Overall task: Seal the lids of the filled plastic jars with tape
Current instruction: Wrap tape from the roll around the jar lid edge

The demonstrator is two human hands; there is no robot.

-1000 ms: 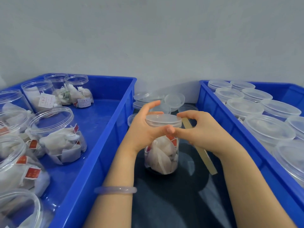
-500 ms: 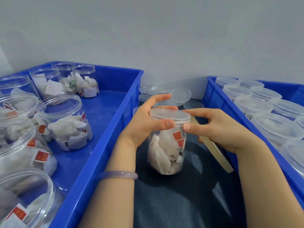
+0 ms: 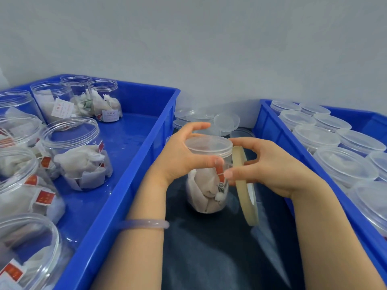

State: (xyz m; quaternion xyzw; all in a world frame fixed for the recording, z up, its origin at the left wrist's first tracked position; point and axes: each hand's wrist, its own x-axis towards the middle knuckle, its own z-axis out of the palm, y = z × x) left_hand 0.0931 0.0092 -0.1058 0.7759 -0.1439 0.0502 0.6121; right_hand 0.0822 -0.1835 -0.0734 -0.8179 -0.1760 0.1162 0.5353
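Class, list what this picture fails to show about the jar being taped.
Head view, each:
- Free end of the thin beige tape roll: too fine to trace.
- Print on the red paper tags in the clear lidded plastic jar: too small.
- Part of the roll: covered by the right hand.

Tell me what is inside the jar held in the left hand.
Through the clear jar show white pouches with red tags. The left hand and the lid cover its upper part, so the count is unknown.
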